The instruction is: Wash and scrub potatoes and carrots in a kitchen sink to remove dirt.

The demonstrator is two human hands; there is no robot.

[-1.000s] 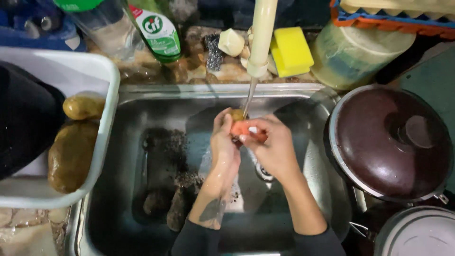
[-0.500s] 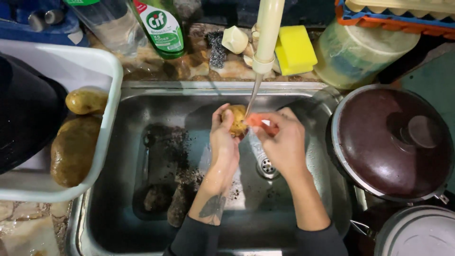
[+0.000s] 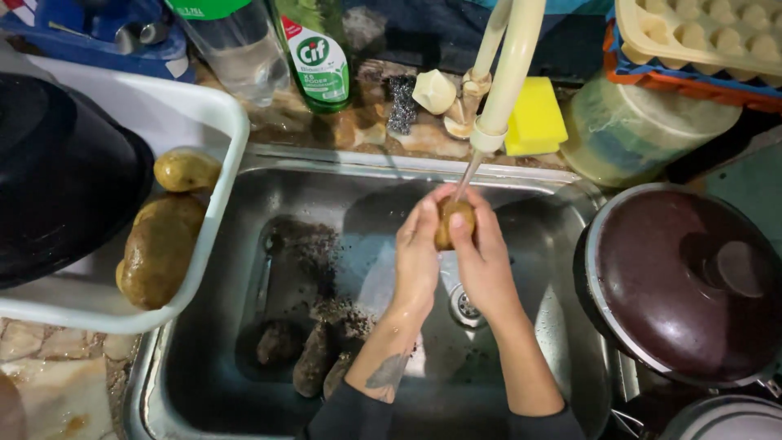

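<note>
**Potato rinsed under running tap**

Gone from the right hand (image 3: 487, 265) is the orange object seen a second ago; both hands have risen closer to the spout and now cup one small potato (image 3: 453, 223) between them. It sits directly under the thin stream from the pale tap (image 3: 507, 73), above the steel sink (image 3: 326, 212). Fingers of the left hand (image 3: 417, 257) curl against the potato's left side, while the right thumb and fingers are clamped on its right side and front. Below the wrists, three dark, unwashed potatoes (image 3: 305, 358) lie in the sink's soiled left half, near the drain (image 3: 465, 305). Left of the sink, a white tray (image 3: 199, 114) holds two clean potatoes (image 3: 167, 232) beside a black pan (image 3: 57, 179). A lidded brown pot (image 3: 684, 281) stands to the right.
</note>
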